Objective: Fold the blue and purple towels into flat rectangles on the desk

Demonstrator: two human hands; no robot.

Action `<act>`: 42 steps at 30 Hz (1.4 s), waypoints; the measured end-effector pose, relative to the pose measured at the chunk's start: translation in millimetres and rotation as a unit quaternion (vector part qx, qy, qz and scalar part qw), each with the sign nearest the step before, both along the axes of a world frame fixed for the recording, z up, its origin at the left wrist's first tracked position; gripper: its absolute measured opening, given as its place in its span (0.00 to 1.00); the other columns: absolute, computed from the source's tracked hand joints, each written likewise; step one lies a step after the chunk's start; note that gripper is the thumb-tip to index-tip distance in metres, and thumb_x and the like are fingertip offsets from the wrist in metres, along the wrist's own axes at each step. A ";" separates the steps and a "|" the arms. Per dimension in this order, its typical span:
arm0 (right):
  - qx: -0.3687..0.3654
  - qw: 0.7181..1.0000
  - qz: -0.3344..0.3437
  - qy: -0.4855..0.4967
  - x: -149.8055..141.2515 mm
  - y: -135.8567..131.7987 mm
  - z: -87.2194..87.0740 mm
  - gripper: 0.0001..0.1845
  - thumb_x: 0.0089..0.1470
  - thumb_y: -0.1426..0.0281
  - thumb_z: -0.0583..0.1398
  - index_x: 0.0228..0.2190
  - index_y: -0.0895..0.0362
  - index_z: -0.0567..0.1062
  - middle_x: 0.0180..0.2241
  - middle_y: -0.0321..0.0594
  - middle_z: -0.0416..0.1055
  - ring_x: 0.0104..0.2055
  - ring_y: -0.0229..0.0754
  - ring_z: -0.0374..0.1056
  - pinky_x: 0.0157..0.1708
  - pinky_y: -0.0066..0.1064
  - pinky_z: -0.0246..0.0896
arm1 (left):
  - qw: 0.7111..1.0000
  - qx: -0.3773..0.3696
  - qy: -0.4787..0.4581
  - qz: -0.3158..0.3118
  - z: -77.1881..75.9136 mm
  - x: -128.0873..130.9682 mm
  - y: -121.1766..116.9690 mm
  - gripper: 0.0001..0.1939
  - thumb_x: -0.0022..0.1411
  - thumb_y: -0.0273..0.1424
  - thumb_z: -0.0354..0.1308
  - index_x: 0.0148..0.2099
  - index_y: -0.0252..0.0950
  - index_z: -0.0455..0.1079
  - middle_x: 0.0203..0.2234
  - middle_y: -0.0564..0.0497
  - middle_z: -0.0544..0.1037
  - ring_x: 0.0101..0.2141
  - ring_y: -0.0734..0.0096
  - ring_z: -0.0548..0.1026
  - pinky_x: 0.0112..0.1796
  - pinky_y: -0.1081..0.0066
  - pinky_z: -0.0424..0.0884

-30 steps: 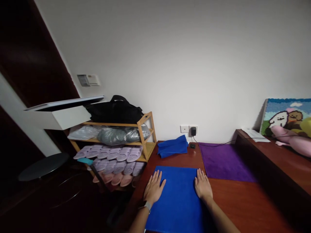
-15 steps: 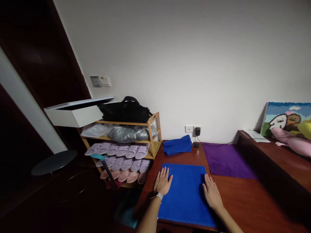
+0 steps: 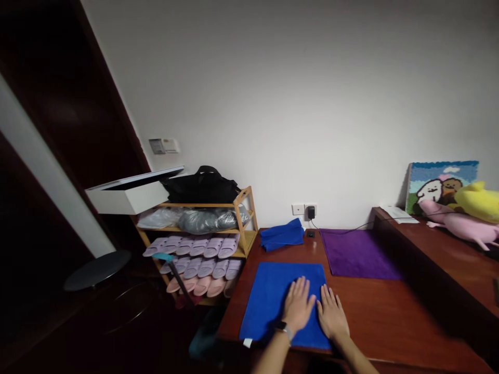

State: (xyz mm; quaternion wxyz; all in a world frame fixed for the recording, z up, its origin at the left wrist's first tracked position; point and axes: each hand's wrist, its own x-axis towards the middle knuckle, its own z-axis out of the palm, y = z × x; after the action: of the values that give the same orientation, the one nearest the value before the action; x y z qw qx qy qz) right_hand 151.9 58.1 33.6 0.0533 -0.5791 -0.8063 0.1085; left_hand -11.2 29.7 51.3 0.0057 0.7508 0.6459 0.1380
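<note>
A blue cloth [image 3: 268, 296] lies spread flat near the front edge of the wooden table [image 3: 390, 317], with a small white tag at its front left corner. My left hand [image 3: 298, 305], wearing a watch at the wrist, rests palm down on the cloth's right half, fingers stretched out. Just beside it, my right hand [image 3: 332, 314] lies flat over the cloth's right edge, its fingers also extended. Neither hand holds anything. Farther back, a folded blue cloth [image 3: 283, 235] and a flat purple cloth [image 3: 360, 254] lie on the table.
A shoe rack [image 3: 245, 228] with several slippers stands left of the table, bearing a black bag [image 3: 202, 184] and a white box [image 3: 130, 200]. A charger [image 3: 311, 212] sits in the wall socket, its cable trailing right. Plush toys [image 3: 463, 223] lie on the raised ledge.
My left hand has slid right across the cloth, from its left edge to near my right hand. The right hand stays at the right edge. The view has shifted slightly.
</note>
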 end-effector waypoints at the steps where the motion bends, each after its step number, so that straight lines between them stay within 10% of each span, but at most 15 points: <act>1: 0.000 1.000 0.011 -0.004 1.4 -0.5 -1.1 0.36 0.66 0.61 0.40 0.70 0.61 0.51 0.73 0.41 0.40 0.75 0.49 0.35 0.72 0.46 0.31 | 1.000 -0.007 -0.014 -0.021 -6.3 20.9 -5.4 0.32 0.76 0.45 0.29 0.76 0.41 0.43 0.73 0.51 0.49 0.72 0.63 0.46 0.70 0.54 0.47; 5: 0.005 1.000 0.026 0.004 3.3 -1.6 -2.9 0.35 0.66 0.62 0.42 0.70 0.59 0.53 0.74 0.41 0.40 0.76 0.48 0.35 0.72 0.46 0.30 | 0.998 -0.045 -0.040 0.006 -20.7 39.8 -30.6 0.33 0.76 0.44 0.25 0.76 0.40 0.44 0.73 0.50 0.51 0.72 0.63 0.46 0.70 0.53 0.47; 15: 0.003 0.999 -0.028 -0.015 -2.5 -4.3 -0.2 0.37 0.67 0.60 0.37 0.71 0.64 0.46 0.74 0.42 0.41 0.75 0.47 0.37 0.72 0.43 0.29 | 0.973 -0.060 0.046 0.219 0.5 -114.6 -100.1 0.38 0.74 0.52 0.32 0.76 0.35 0.48 0.73 0.44 0.50 0.72 0.56 0.46 0.69 0.50 0.49; 27: 0.027 0.999 -0.026 -0.004 14.8 -53.0 -15.6 0.38 0.66 0.57 0.36 0.71 0.62 0.48 0.73 0.39 0.42 0.75 0.46 0.38 0.72 0.45 0.35 | 0.972 -0.025 0.052 0.227 -11.7 -116.8 -100.7 0.37 0.73 0.50 0.34 0.75 0.37 0.50 0.72 0.44 0.53 0.71 0.55 0.49 0.68 0.50 0.50; 42: 0.065 0.997 -0.006 0.045 18.9 -73.9 -11.8 0.34 0.67 0.63 0.41 0.69 0.63 0.55 0.72 0.43 0.46 0.75 0.49 0.41 0.72 0.46 0.35 | 0.970 -0.100 0.068 0.211 26.2 -96.6 -87.1 0.39 0.75 0.49 0.30 0.74 0.29 0.51 0.72 0.40 0.50 0.72 0.57 0.46 0.70 0.51 0.43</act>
State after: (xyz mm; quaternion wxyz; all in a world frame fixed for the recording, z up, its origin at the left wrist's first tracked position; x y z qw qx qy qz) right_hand 170.8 -15.9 21.8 0.1273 -0.5738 -0.8049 0.0817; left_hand -107.8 -57.4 77.4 0.0076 0.6007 0.7992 0.0198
